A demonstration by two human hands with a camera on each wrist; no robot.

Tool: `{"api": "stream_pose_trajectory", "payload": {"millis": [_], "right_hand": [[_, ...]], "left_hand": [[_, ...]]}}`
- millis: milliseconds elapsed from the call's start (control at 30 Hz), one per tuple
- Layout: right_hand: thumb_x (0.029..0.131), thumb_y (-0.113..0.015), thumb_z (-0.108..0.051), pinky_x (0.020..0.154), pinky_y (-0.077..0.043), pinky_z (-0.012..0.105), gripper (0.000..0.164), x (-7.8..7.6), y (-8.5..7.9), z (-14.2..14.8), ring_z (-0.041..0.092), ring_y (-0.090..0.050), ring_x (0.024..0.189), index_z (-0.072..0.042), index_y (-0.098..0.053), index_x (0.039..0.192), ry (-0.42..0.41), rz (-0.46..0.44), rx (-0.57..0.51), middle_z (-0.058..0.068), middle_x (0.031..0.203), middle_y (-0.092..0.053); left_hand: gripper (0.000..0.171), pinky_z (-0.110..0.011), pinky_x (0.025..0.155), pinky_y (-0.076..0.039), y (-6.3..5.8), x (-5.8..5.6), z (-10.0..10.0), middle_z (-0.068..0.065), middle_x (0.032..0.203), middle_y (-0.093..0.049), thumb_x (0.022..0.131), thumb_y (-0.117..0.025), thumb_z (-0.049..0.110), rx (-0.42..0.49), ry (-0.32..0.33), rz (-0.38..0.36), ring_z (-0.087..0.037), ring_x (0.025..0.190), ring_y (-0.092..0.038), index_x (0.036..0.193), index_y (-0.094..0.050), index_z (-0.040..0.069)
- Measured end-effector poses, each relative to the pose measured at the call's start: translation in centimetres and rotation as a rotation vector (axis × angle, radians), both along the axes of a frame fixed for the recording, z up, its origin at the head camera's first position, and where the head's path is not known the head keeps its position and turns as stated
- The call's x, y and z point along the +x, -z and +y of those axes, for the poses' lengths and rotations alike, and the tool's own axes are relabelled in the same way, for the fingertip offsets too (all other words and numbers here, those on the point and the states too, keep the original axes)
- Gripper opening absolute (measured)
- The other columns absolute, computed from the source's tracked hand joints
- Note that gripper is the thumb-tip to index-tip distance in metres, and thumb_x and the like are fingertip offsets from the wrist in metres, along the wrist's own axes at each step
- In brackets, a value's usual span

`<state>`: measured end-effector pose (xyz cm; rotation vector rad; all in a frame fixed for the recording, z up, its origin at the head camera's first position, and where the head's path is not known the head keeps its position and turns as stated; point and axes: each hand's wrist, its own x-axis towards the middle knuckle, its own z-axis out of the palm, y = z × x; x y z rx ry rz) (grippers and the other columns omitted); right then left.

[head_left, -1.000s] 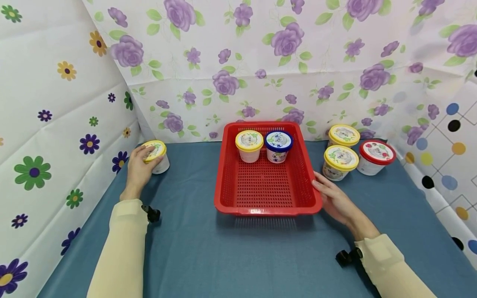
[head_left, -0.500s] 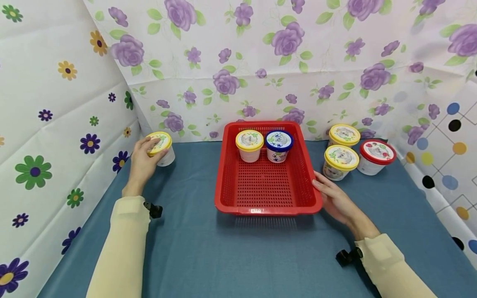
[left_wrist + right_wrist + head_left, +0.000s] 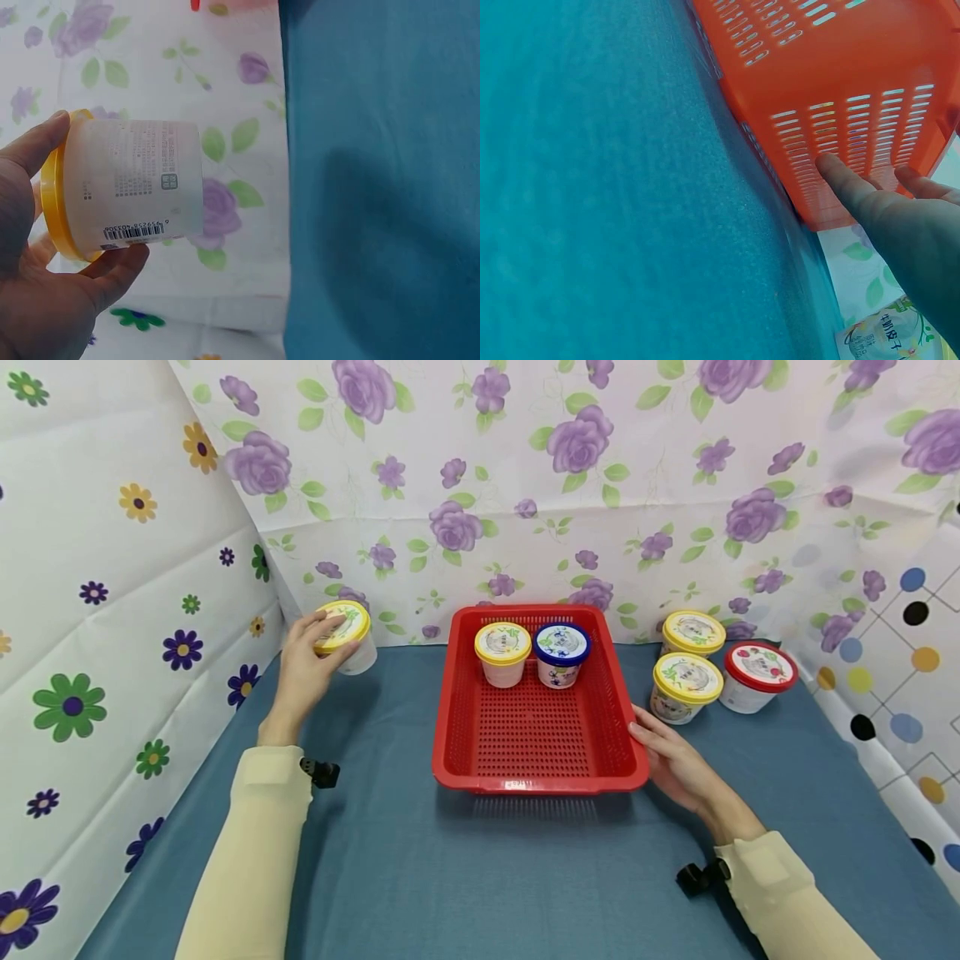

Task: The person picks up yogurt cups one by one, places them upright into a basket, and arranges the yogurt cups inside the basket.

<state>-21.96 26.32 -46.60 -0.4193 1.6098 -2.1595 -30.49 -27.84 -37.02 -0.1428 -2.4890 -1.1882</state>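
My left hand (image 3: 306,668) grips a white paper-like cup with a yellow lid (image 3: 362,653), its fingers and thumb round the lid's edge. The cup hangs above the cloth, and in the left wrist view the white cup's side (image 3: 142,180) shows print and a barcode. On the right, my right hand (image 3: 678,768) holds the red plastic basket (image 3: 540,783) at its right side, fingertips on the rim. From the right wrist, a finger (image 3: 844,180) lies against the slotted outer wall. Inside the basket, a yellow-lidded cup (image 3: 502,647) and a blue-lidded cup (image 3: 561,652) stand upright at the back.
Right of the basket stand two yellow-lidded cups (image 3: 686,681) and a red-lidded cup (image 3: 757,675), close together. A blue-grey cloth (image 3: 405,877) covers the table. Flowered sheets (image 3: 420,468) rise at the back and sides.
My left hand has lifted the yellow-lidded cup and carried it up and to the right, away from the left edge. My right hand and the basket have stayed in place.
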Motion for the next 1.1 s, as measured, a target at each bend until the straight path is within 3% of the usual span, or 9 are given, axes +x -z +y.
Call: {"api": "stream_pose_trajectory", "payload": {"millis": [367,1100], "right_hand": [[0.116,-0.034,-0.022,0.101,-0.054,0.034,0.056,0.0,0.0,-0.2,0.014,-0.059,0.127,-0.010,-0.014,0.167,-0.001,0.013,-0.007,0.009,0.156,-0.046],[0.115,-0.035,-0.023,0.100,-0.054,0.033,0.059,0.0,0.0,0.0,0.013,-0.060,0.125,-0.009,-0.011,0.167,0.001,0.017,0.003,0.002,0.152,-0.051]], "left_hand": [[0.056,-0.054,0.115,-0.037,-2.2,0.2,2.2,-0.015,0.160,-0.039,0.098,-0.075,0.036,-0.004,0.060,0.034,-0.037,0.147,-0.035,0.146,-0.062,0.009],[0.052,-0.050,0.107,-0.045,-4.5,0.2,5.7,-0.012,0.155,-0.045,0.095,-0.080,0.029,-0.012,0.159,0.108,-0.033,0.142,-0.040,0.141,-0.066,0.012]]}}
